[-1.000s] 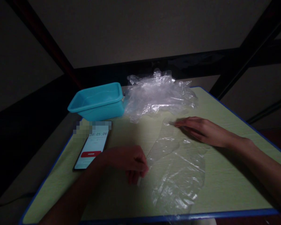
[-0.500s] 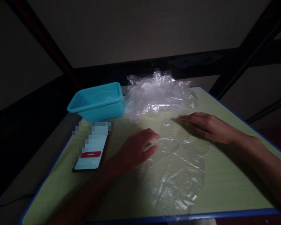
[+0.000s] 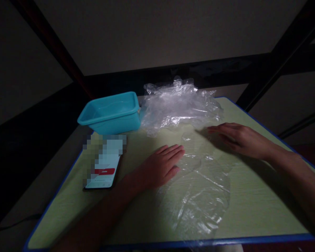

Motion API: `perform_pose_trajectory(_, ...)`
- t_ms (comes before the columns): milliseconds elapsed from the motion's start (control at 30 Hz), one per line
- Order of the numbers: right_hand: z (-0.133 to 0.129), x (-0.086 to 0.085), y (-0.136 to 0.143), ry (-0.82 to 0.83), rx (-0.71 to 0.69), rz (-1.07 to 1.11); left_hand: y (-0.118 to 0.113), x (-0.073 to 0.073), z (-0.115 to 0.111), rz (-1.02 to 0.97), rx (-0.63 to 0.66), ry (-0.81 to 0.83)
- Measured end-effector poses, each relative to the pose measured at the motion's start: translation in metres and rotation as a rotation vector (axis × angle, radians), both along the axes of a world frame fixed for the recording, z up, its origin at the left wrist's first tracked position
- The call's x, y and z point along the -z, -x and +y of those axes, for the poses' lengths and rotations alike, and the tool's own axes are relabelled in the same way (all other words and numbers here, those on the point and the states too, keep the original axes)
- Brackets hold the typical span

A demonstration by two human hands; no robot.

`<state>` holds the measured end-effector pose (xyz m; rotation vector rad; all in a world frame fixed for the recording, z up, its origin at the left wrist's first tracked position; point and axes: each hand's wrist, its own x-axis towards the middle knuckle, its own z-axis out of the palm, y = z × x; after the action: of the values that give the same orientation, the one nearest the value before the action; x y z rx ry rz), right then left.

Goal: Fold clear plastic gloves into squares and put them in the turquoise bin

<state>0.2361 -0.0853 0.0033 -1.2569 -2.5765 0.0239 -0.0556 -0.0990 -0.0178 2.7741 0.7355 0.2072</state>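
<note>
A clear, thin plastic disposable glove (image 3: 199,199) lies spread on the table, its finger parts pointing away from me and its wide end at the front edge. My left hand (image 3: 165,164) rests palm down at the glove's left side, fingers stretched out and holding nothing. To the right of the glove's finger parts is my right hand (image 3: 236,138), slightly raised, with fingers extended leftward and nothing visible in them. Whether its fingertips touch the plastic I cannot tell. Behind both hands sits a crumpled pile of clear plastic gloves (image 3: 181,105).
A turquoise plastic basket (image 3: 115,120) stands at the back left beside the pile. Below it lies a phone (image 3: 102,175) with a lit, partly blurred screen. The pale table (image 3: 265,203) has a blue edge. A wall (image 3: 173,35) rises behind it.
My left hand has flattened from a curved, half-closed shape, its fingers now straight. My right hand has shifted slightly to the right. The glove has hardly moved.
</note>
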Motion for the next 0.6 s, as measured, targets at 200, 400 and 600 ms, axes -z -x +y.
perform_pose_trajectory(200,0.0,0.001,-0.002,-0.023,-0.001,-0.014,0.001,-0.006,-0.001,-0.061,-0.014,-0.108)
perform_pose_trajectory(400,0.0,0.001,-0.002,-0.019,-0.019,-0.014,0.003,-0.014,-0.002,-0.116,-0.087,-0.192)
perform_pose_trajectory(600,-0.002,-0.002,0.0,0.025,-0.034,0.044,0.005,-0.012,-0.004,-0.193,-0.165,-0.292)
